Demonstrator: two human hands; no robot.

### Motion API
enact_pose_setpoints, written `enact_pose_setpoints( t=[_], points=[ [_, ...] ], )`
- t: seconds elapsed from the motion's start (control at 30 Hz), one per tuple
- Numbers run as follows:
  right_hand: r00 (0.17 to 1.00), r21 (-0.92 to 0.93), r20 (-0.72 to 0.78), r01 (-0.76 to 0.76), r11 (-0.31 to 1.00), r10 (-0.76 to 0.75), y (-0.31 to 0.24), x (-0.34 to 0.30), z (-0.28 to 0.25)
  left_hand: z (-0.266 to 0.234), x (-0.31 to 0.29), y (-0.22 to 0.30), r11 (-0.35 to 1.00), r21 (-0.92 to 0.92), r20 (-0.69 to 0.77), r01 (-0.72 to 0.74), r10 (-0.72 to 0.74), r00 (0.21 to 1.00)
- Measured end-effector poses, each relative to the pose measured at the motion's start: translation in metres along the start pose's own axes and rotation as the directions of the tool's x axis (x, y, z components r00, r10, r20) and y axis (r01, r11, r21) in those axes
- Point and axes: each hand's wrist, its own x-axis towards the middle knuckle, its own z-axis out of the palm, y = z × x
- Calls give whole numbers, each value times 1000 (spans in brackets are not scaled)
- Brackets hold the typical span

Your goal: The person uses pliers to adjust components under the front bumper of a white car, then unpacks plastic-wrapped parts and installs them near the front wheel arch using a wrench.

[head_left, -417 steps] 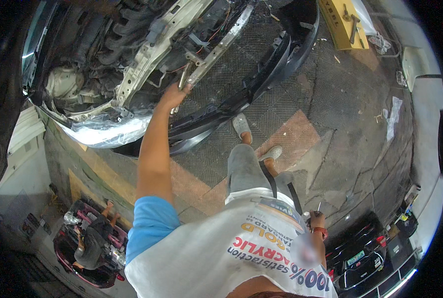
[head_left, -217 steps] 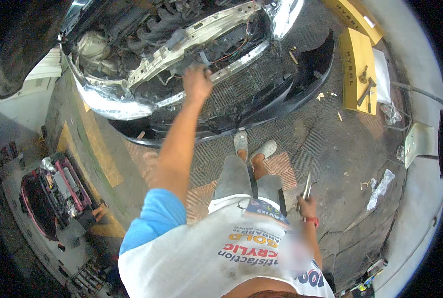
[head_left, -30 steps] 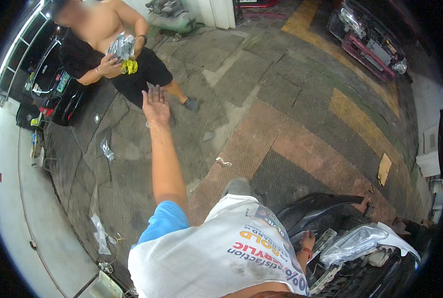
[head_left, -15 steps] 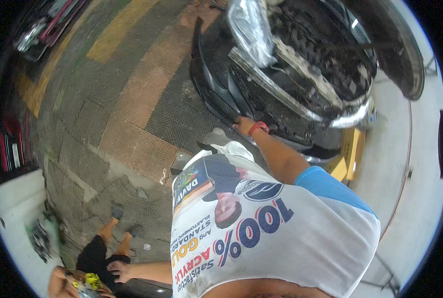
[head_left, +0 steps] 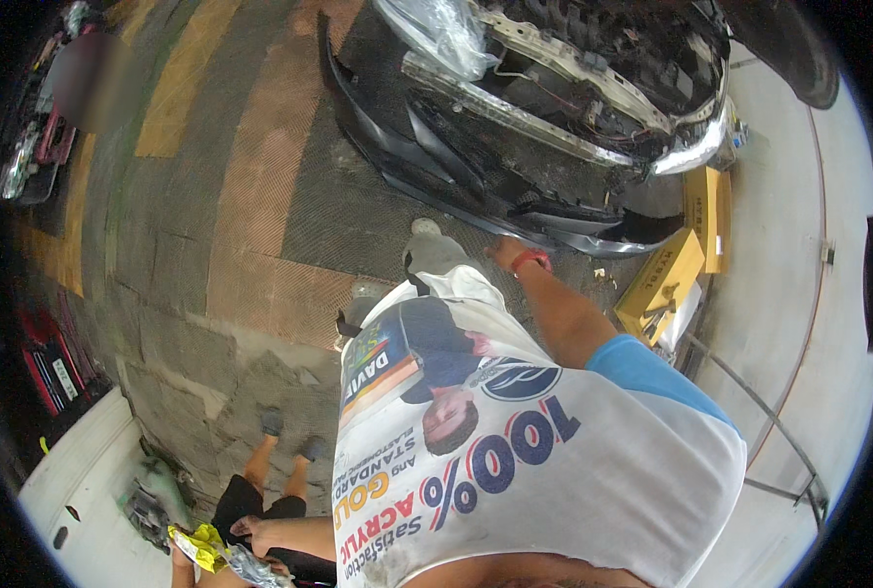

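Note:
My right hand (head_left: 503, 253), with a red watch on its wrist, is beside the lower edge of a dark grey car bumper (head_left: 392, 162). The view does not settle whether it touches the bumper, and its fingers are too small and dark to read. At the lower left my left hand (head_left: 246, 527) reaches out to the side with its fingers apart and nothing seen in it. Close to it is a crumpled yellow and silver packet (head_left: 199, 545), near a co-worker in black shorts (head_left: 250, 505).
Behind the bumper stands a car front with its engine bay (head_left: 603, 59) exposed and plastic sheeting (head_left: 446, 39) on it. Yellow cartons (head_left: 660, 284) stand at the right by a white wall (head_left: 775, 196). A white panel (head_left: 79, 480) is at the lower left.
The view has shifted, so the car and bumper appear higher up. My right hand now sits lower against the bumper's edge. The yellow packet appears closer to my left hand, whose fingers are less spread.

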Motion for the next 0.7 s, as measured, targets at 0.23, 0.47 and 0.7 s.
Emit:
enact_pose_setpoints(
  t=[0.23,0.47,0.7],
  points=[
    [987,117,-158,59,991,-40,0,17,0,47,-27,-20,998,48,127,37,-43,991],
    [942,64,-103,326,943,-319,-34,18,-3,46,-66,42,928,-369,213,-59,146,966],
    [921,-254,172,385,887,-350,14,79,-50,24,-93,61,782,-590,222,-199,394,892]
  ],
)
